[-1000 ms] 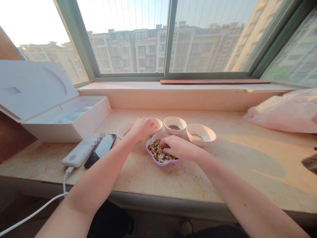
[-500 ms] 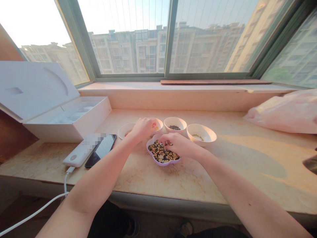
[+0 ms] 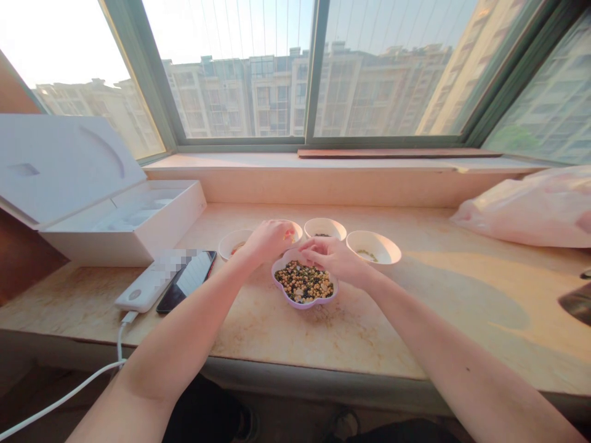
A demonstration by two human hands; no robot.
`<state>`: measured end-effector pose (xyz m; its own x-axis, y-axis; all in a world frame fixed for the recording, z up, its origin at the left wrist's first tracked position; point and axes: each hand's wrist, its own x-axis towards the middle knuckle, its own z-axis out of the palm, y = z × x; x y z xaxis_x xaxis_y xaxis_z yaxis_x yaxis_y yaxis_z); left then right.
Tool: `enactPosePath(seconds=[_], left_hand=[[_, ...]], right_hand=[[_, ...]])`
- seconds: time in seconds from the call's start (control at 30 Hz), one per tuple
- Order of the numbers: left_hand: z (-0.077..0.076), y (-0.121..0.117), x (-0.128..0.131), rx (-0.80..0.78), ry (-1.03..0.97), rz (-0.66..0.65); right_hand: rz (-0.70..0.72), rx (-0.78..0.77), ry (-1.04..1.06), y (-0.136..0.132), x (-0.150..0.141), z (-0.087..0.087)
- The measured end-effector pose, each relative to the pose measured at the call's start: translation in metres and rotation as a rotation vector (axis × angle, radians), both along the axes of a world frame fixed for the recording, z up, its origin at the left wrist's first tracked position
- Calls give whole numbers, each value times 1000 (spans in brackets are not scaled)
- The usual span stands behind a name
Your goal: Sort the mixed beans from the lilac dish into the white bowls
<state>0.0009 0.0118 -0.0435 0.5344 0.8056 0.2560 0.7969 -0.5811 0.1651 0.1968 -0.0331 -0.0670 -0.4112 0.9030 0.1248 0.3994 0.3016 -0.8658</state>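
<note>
A lilac scalloped bowl (image 3: 295, 301) holds a mix of yellow, black and other beans (image 3: 305, 280). My right hand (image 3: 335, 258) hovers over its far right side, thumb and fingers drawn together; anything pinched is too small to make out. My left hand (image 3: 270, 240) is bent over the rim of a white bowl (image 3: 298, 231) behind, fingers curled down, and what they hold is hidden. Further white bowls stand beside it: one with reddish contents (image 3: 226, 246) at left, one with dark seeds (image 3: 324, 225), and one with a few greenish beans (image 3: 385, 249) at right.
At left are an open white box (image 3: 170, 215), a white power bank (image 3: 143, 292) with a cable (image 3: 78, 387), and a black phone (image 3: 187, 286). A pale plastic bag (image 3: 530, 209) lies at right, near a dark object (image 3: 577, 301). Windows rise behind the counter (image 3: 258, 335).
My right hand has lifted from the beans toward the far rim of the lilac bowl, its fingers more drawn together. My left hand stays over the white bowl, barely shifted.
</note>
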Motion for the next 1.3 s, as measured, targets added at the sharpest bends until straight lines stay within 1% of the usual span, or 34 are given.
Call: enactPosePath(seconds=[0.1,0.17,0.23,0.3,0.4,0.47,0.57,0.7,0.93,1.13,1.3], left_hand=[[1,-1,1,3,-34,-12],[1,-1,2,-4,-60,-45],[1,-3,5,-17,-60,-92],[1,-7,7,-60,-14,-144],[2,-19,11,-181,130,-255],[2,-27,14,-233,224,-340],[0,-35,19,-209,259,-443],[-7,-38,25,-179,205,-522],[-13,-36,33,-157,167,-572],[-18,-32,32,-156,182,-530],[-19,-30,29,-131,199,-564]], right_hand=[[-74,-128,57,2,2,3],[-140,-127,80,5,7,4],[-209,-42,86,10,12,4],[-287,76,48,15,18,4],[-399,210,-83,22,26,4],[-436,258,-171,25,29,4],[-441,279,-297,28,32,2],[-414,312,-383,29,34,0],[-390,359,-350,27,33,0],[-391,355,-334,25,31,0],[-399,369,-312,26,30,-2]])
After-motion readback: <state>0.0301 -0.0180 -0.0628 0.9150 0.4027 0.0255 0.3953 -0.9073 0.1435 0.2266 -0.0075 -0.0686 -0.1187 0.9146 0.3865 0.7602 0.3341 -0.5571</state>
